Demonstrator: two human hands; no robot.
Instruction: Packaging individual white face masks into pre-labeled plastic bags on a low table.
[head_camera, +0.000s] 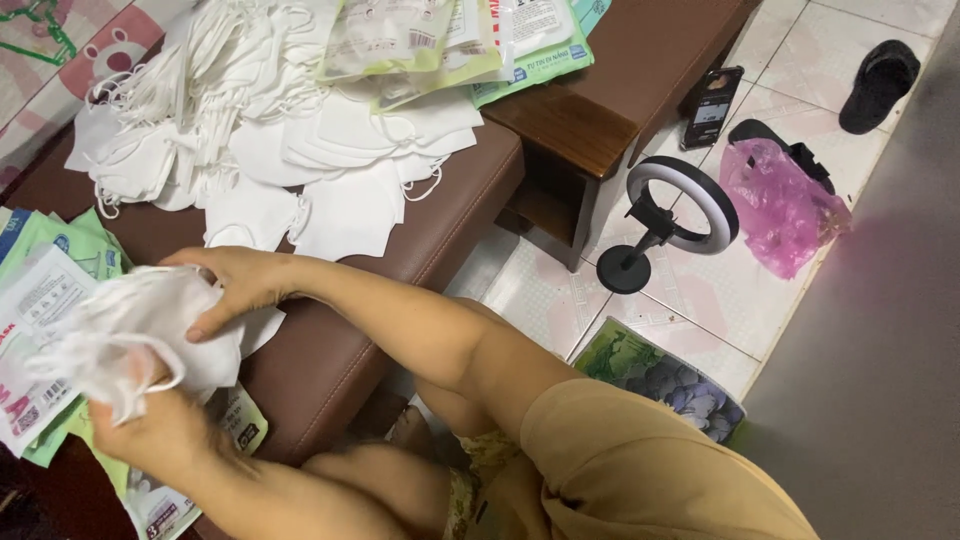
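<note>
A brown padded bench (330, 350) anchors the scene. At its near left end lie printed green and white packets (45, 290). Over them, the left hand (150, 425) grips a thick bundle of white face masks (130, 335) from below, fingers curled around it. The bundle's long axis runs roughly left to right, its loose ends pointing left. The right hand (235, 285) presses on the bundle's right end, fingers closed over it. Further along the bench, a loose pile of white masks (280, 130) spreads. Right of the bench, on the tiled floor, stands a ring light (675, 215), beside a pink plastic bag (780, 205)
</note>
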